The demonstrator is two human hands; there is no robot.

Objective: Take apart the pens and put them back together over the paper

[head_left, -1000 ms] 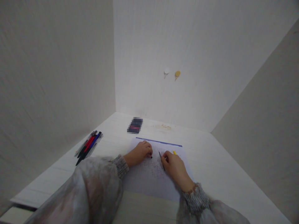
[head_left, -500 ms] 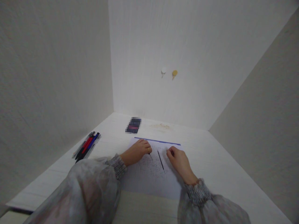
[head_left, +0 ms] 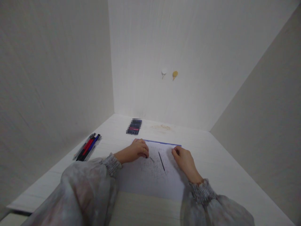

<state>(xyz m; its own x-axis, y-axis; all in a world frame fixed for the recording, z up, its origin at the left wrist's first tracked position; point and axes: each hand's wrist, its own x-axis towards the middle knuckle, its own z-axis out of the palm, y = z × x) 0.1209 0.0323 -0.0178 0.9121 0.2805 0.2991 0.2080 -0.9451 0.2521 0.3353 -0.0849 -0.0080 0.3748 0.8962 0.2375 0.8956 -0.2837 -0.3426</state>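
Observation:
A white printed sheet [head_left: 152, 179] with a blue top edge lies on the pale desk [head_left: 218, 169]. A thin black rod [head_left: 161, 161] lies loose on the sheet between my hands. My left hand [head_left: 135, 151] rests on the sheet's upper left with its fingers curled, and a small dark piece [head_left: 147, 156] shows at the fingertips. A short grey piece [head_left: 151, 159] lies just right of it. My right hand [head_left: 184, 160] rests right of the rod with its fingers curled in. I cannot see what is inside it.
Several pens [head_left: 88, 146], red, blue and black, lie side by side at the desk's left. A blurred dark object [head_left: 134, 126] sits at the back, with a faint stain [head_left: 162, 127] beside it. Two small hooks [head_left: 169, 74] hang on the back wall. Walls close in on three sides.
My right hand let go of the thin black rod and slid right; the rod now lies on the sheet. My left hand drew back a little to the left.

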